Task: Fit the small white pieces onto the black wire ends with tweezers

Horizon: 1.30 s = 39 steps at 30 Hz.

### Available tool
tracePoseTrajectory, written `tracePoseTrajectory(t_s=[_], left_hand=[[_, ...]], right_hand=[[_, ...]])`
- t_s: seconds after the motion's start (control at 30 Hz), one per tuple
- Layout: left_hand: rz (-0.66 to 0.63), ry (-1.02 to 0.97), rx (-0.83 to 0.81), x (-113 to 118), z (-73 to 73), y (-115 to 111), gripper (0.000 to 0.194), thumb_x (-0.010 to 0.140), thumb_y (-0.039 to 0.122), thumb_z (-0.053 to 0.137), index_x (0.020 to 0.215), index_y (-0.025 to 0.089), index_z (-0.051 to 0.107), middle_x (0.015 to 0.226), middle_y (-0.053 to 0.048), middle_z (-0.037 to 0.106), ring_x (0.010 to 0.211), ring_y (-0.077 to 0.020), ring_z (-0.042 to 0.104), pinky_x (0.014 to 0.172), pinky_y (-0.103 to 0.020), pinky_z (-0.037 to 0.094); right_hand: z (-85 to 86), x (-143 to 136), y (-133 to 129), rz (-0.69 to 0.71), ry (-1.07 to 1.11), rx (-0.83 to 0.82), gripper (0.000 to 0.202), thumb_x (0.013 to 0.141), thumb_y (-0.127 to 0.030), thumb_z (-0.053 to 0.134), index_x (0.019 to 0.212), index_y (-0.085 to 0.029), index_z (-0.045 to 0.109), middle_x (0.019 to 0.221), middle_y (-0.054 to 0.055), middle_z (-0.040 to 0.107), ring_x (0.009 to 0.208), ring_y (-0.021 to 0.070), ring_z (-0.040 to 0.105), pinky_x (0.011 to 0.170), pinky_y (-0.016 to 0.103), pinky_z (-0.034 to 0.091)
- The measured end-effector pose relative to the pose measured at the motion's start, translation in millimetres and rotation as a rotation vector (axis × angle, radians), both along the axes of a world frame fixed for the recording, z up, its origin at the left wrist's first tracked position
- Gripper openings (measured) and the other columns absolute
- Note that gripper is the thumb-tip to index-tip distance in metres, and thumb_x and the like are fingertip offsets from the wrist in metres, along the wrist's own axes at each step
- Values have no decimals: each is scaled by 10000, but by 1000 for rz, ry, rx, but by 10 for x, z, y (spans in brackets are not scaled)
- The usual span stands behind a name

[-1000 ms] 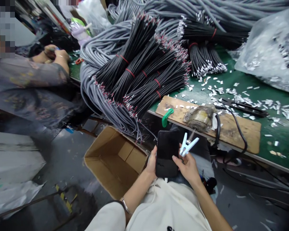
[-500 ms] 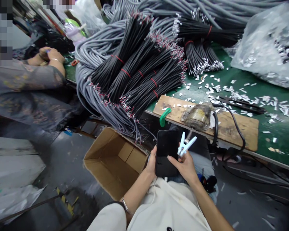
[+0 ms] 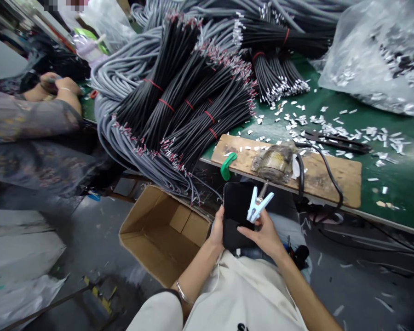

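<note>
A black phone (image 3: 235, 216) with a dark screen is upright in front of my body, below the bench edge. My left hand (image 3: 217, 232) grips its left side. My right hand (image 3: 264, 233) is on the phone's right side, with the thumb over the lower screen and the other fingers partly hidden behind. Just above the right fingers, a light blue clip (image 3: 258, 204) overlaps the phone's right edge. Behind the clip is the metal tip of a motor-like device (image 3: 275, 162), which is fixed on a wooden board (image 3: 345, 181).
Bundles of black wires (image 3: 179, 101) and grey cables (image 3: 113, 69) cover the green bench (image 3: 400, 184). White scraps, black tweezers (image 3: 336, 141) and a plastic bag (image 3: 372, 59) lie right. An open cardboard box (image 3: 158, 234) stands lower left. Another person's hands (image 3: 60, 87) are far left.
The view has shifted slightly, so the bench and wires appear farther left and a little higher. Both hands keep their places at the phone.
</note>
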State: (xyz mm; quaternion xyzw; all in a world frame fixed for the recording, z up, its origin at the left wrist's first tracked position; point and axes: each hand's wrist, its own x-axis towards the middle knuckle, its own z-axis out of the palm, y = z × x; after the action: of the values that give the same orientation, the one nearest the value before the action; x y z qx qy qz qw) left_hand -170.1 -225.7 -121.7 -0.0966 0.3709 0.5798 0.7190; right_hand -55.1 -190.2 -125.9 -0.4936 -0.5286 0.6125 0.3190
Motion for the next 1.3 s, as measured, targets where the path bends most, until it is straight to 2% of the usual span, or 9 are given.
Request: tracePoseTrajectory(t_s=[0.13,0.23,0.37,0.5,0.7,0.87,0.97,1.13,1.3], left_hand=[[-8,13,2,21,18,31,540,856,469,373,1168,88,594,1048,-126,681,1049,-302,587,957,-413,395],[-20,22,9,38,-7,48,537,855,478,374,1150,95,610,1040,-121,684,1059,-300,581,952,-403,403],[-63,17,46,24,-15,104,574,849,496,380,1125,52,617,1031,-152,682,1060,-310,577,949,-413,404],[-83,36,72,15,24,157,533,852,464,401,1075,46,644,1004,-151,691,1067,-305,573,955,-414,397],[-55,86,33,67,15,155,377,854,391,434,1065,186,669,992,-41,709,1089,-256,568,937,-342,421],[-68,79,0,73,-52,147,416,847,405,435,1152,188,617,1020,-57,700,1069,-277,579,916,-367,435],[-78,72,-9,71,-87,137,427,846,406,438,1174,186,600,1030,-64,696,1062,-282,583,914,-374,435],[-86,66,-17,82,-138,120,425,845,398,444,1190,196,587,1040,-62,692,1068,-283,579,918,-378,431],[-73,79,-27,58,-156,130,434,845,404,453,1193,181,583,1053,-70,686,1081,-282,570,930,-379,423]], right_hand=[[-37,32,-24,6,-23,-12,909,522,-287,772,1312,-234,325,1177,89,508,1012,245,532,846,399,451],[-43,24,-34,-9,-20,-2,955,515,-307,779,1333,-233,291,1171,92,521,1030,256,523,871,422,436],[-17,73,-20,-5,20,46,932,545,-333,764,1341,-230,290,1182,91,537,1019,244,541,863,404,451],[-25,124,-18,-34,28,88,805,632,-306,706,1333,-216,321,1210,98,536,1077,239,519,904,413,424],[-37,83,-45,-125,15,83,934,531,-302,768,1340,-214,309,1261,107,496,1117,263,487,937,434,396],[-49,130,8,-171,60,78,660,651,-388,663,1244,-197,445,1095,85,598,956,229,577,797,366,480],[-84,152,49,-228,50,84,552,664,-388,651,1154,-176,510,1032,91,611,886,221,588,754,360,481],[-51,113,56,-267,36,91,537,644,-359,689,1113,-178,501,1030,96,612,923,231,579,779,373,472],[-7,127,40,-217,71,101,590,615,-324,711,1141,-189,482,1068,90,606,944,221,577,784,352,479]])
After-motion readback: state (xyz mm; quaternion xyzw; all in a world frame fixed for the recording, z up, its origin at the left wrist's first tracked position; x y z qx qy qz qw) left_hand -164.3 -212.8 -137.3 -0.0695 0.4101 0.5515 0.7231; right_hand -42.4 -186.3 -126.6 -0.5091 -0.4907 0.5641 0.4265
